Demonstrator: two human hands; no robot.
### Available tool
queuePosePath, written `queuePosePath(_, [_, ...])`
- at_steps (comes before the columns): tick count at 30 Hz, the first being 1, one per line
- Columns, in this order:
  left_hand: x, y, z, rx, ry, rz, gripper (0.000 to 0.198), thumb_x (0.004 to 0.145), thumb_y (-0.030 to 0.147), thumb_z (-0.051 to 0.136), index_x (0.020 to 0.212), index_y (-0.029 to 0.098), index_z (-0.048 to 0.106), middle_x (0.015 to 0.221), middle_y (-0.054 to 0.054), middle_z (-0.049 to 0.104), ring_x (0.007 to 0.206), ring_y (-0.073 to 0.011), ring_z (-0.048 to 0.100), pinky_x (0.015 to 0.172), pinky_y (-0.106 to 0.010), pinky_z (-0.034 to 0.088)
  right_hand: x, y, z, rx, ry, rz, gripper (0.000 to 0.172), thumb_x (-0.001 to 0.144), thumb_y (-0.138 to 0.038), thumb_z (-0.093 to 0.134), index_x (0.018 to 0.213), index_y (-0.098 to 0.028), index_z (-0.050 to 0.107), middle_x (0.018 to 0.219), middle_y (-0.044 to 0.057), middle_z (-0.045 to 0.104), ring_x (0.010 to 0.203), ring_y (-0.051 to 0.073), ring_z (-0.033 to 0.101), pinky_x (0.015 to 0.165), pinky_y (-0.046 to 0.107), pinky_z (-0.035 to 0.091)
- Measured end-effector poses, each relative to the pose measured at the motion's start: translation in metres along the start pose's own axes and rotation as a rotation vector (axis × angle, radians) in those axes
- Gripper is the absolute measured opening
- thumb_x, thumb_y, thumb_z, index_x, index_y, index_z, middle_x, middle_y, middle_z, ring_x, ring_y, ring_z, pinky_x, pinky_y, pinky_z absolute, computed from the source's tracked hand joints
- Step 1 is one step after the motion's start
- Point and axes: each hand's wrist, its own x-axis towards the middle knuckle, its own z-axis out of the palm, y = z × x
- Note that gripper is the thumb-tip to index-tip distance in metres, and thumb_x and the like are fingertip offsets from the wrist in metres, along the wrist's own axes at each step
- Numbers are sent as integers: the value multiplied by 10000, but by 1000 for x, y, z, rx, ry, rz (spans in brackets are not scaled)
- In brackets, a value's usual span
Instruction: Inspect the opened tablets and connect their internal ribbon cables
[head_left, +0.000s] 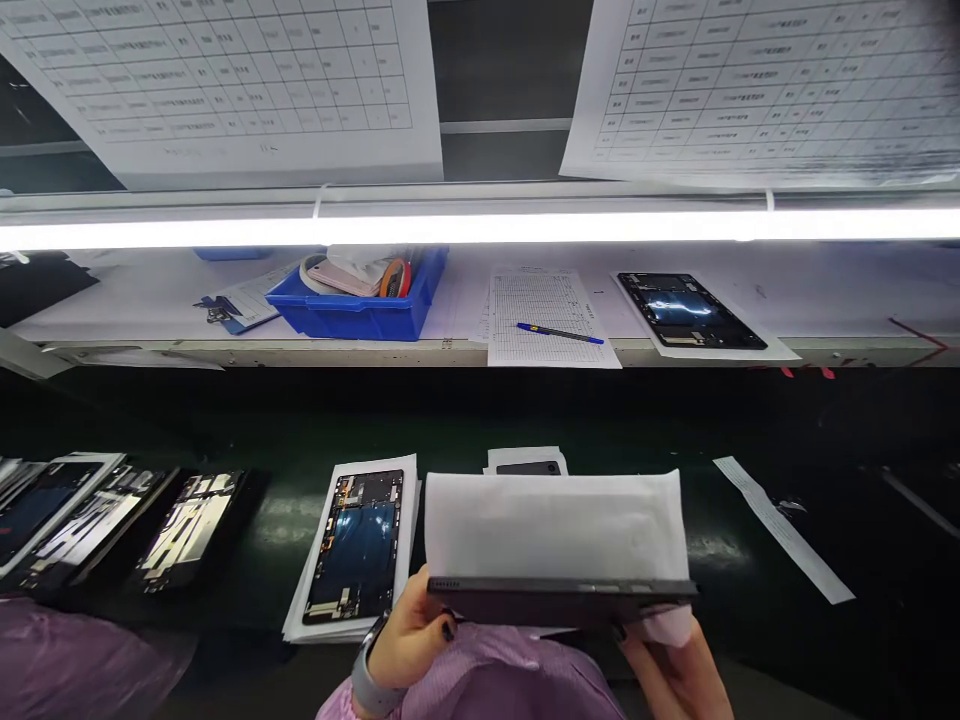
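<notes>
My left hand, with a grey watch band at the wrist, grips the left end of a dark tablet. The tablet is turned nearly edge-on, its long side facing me. At the other end my right hand holds it too, fingers partly hidden below, with a bit of white material between. A white sheet stands up behind the tablet's edge; whether it is fixed to it I cannot tell. Just left lies an opened tablet on white paper. Another dark device is partly covered behind the sheet.
Several opened tablets lie at the left of the dark bench. A paper strip is at the right. On the shelf are a blue bin, a form with a pen and another opened tablet. A light tube crosses above.
</notes>
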Motion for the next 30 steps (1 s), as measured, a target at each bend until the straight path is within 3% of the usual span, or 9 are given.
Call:
queuePosePath(2, [5,13,-1,110,19,74,502,694,674,783,904,218,805,934,-109,738,898,-287,659,880,-396,519,3,-16,15,86,-69,91,366,923,-491,756,1199,-261,692,1178,64,712,1088,229,669,972,225,523])
queuePosePath(5, [21,41,1,225,123,30,419,737,578,801,885,186,793,875,-95,733,832,-253,648,808,-347,519,8,-31,33,233,-217,258,420,936,-483,747,1301,-315,623,1245,46,692,1138,242,650,987,282,534])
queuePosePath(8, [44,73,-1,82,136,-60,463,741,545,807,963,142,759,853,-82,729,775,-227,643,750,-312,517,17,-40,42,336,-352,362,491,934,-487,753,1371,-343,583,1265,48,683,1137,259,649,1021,365,524])
queuePosePath(12, [68,108,-9,-66,19,-293,392,718,412,826,949,109,733,840,-78,726,689,-181,644,665,-260,506,34,-52,42,441,-530,351,525,951,-492,727,1426,-337,565,1269,85,673,1108,285,660,952,410,560])
queuePosePath(18, [64,128,-22,-31,-114,-401,414,664,373,849,961,102,751,841,-98,740,652,-189,658,600,-247,495,34,-71,31,518,-517,372,491,911,-495,762,1348,-303,645,1249,104,675,1137,336,640,906,442,573])
queuePosePath(23, [48,137,-18,23,-42,-393,361,637,375,853,883,125,766,743,-70,725,587,-179,634,538,-238,469,25,-86,23,434,-561,381,411,974,-427,708,1369,-366,613,1241,57,660,1091,272,648,918,380,568])
queuePosePath(30, [35,148,-9,63,38,-379,305,587,368,884,746,152,740,631,-25,672,545,-137,565,524,-223,424,18,-114,22,383,-531,425,308,954,-462,719,1227,-332,661,957,20,629,791,183,610,686,243,555])
